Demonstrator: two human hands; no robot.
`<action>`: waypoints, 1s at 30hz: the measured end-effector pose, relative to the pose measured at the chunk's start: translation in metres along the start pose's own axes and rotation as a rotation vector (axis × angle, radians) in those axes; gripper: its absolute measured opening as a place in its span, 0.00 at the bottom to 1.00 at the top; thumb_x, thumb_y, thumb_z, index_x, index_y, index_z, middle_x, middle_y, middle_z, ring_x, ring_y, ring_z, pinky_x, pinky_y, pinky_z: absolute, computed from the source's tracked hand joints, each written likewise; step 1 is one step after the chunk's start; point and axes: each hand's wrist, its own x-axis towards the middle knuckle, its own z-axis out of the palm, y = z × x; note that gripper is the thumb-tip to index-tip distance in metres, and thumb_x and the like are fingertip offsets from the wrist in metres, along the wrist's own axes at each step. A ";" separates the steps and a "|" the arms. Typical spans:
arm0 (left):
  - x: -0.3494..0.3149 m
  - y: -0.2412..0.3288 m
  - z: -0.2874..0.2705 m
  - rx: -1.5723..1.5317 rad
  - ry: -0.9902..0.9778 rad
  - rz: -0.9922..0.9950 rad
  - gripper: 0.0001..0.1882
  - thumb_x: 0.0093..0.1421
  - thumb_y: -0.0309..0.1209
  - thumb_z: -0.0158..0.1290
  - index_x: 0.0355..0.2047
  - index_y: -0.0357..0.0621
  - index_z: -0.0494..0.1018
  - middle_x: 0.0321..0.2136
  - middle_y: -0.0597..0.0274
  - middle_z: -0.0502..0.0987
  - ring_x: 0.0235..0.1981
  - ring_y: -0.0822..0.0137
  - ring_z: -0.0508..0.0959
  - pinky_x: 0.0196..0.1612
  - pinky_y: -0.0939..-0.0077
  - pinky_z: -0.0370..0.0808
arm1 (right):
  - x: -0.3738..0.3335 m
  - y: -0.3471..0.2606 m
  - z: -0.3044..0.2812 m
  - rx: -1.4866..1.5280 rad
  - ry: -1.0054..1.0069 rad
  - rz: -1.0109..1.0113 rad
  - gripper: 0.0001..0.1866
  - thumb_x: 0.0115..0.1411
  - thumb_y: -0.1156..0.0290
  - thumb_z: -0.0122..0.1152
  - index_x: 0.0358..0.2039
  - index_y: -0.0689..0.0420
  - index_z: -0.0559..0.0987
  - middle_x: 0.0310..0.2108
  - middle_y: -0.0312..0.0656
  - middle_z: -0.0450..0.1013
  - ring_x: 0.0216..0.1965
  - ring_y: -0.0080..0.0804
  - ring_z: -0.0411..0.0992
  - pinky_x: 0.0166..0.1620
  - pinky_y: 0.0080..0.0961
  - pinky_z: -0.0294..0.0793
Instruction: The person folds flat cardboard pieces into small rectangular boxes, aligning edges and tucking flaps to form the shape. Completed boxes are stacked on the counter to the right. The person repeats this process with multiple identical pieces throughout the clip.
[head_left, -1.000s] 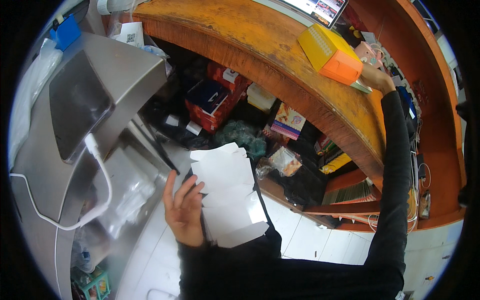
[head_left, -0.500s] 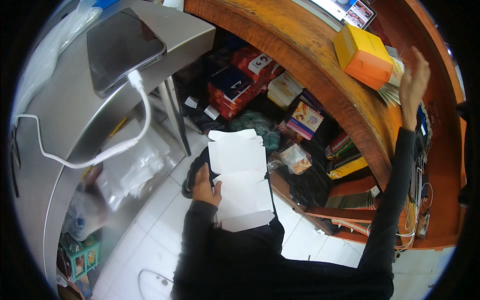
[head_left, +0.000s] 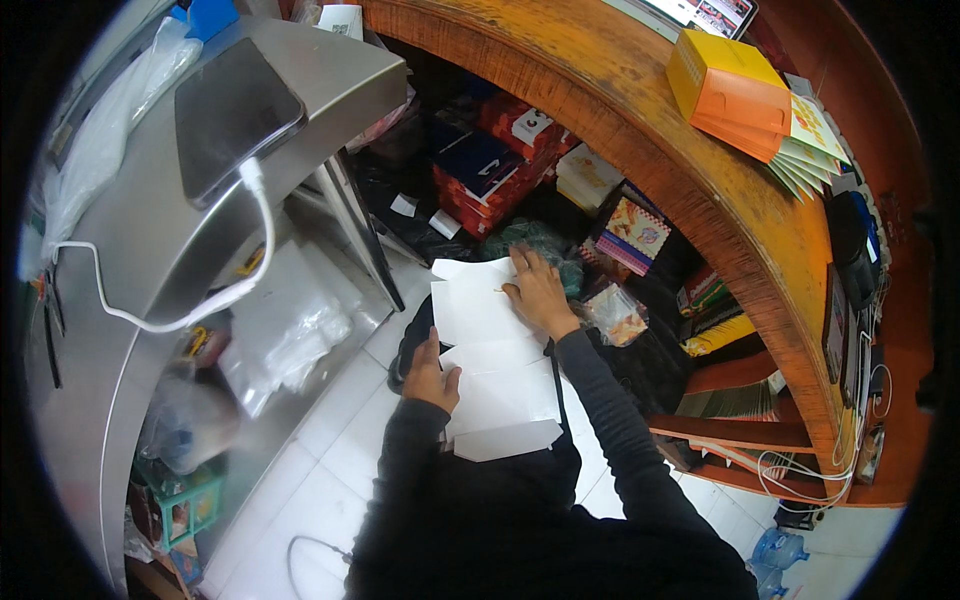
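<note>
From my end of the head camera, the big change is the right hand (head_left: 540, 293): a second ago it is over at the stack of yellow and orange folded card (head_left: 745, 100) on the wooden counter (head_left: 600, 50), half a second ago it hangs raised and open beside it, and now it has come down onto the white card (head_left: 495, 360). That card lies spread across the person's lap (head_left: 510, 485), creased across its middle, with its inner face up and a narrow flap at its lower end. I see the right hand palm down at the upper right edge, fingers bent and slightly spread, thumb apart on the face; I can't tell whether it pinches the edge or merely presses. The left hand (head_left: 428, 378), lifted clear a second ago, stays at the left edge near the crease, its thumb parted from the fingers; whether anything is gripped underneath is hidden from me. So both hands are now on the one sheet, one at each side, and the stack is left untouched, its pale lower ends fanned out. The phone (head_left: 235, 120) lies plugged in on the metal table (head_left: 345, 70), well apart from them.
</note>
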 end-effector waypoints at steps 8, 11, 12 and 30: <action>0.004 0.004 0.004 0.078 0.055 0.104 0.42 0.56 0.28 0.57 0.67 0.37 0.49 0.56 0.39 0.65 0.55 0.40 0.68 0.58 0.58 0.67 | -0.012 0.003 0.002 0.002 0.115 -0.083 0.12 0.54 0.73 0.63 0.39 0.60 0.77 0.46 0.48 0.74 0.47 0.51 0.72 0.50 0.40 0.70; 0.009 0.013 0.000 -0.050 0.183 0.084 0.42 0.55 0.25 0.56 0.68 0.37 0.48 0.56 0.35 0.64 0.56 0.38 0.67 0.60 0.58 0.65 | -0.019 -0.005 -0.009 0.382 -0.002 0.122 0.06 0.58 0.75 0.58 0.36 0.60 0.74 0.36 0.51 0.77 0.40 0.52 0.76 0.43 0.39 0.74; 0.011 0.018 -0.003 -0.098 0.215 0.066 0.42 0.55 0.24 0.57 0.68 0.37 0.48 0.56 0.35 0.64 0.56 0.39 0.68 0.60 0.59 0.65 | -0.023 -0.008 -0.016 0.466 0.089 0.094 0.05 0.59 0.75 0.57 0.36 0.60 0.74 0.34 0.52 0.76 0.38 0.52 0.76 0.41 0.38 0.74; 0.003 0.106 -0.037 -0.213 0.330 0.496 0.20 0.51 0.14 0.57 0.44 0.44 0.81 0.33 0.59 0.78 0.29 0.67 0.80 0.33 0.79 0.76 | -0.093 -0.089 -0.098 0.748 0.375 0.012 0.12 0.54 0.76 0.65 0.39 0.61 0.74 0.37 0.43 0.70 0.36 0.33 0.72 0.40 0.25 0.69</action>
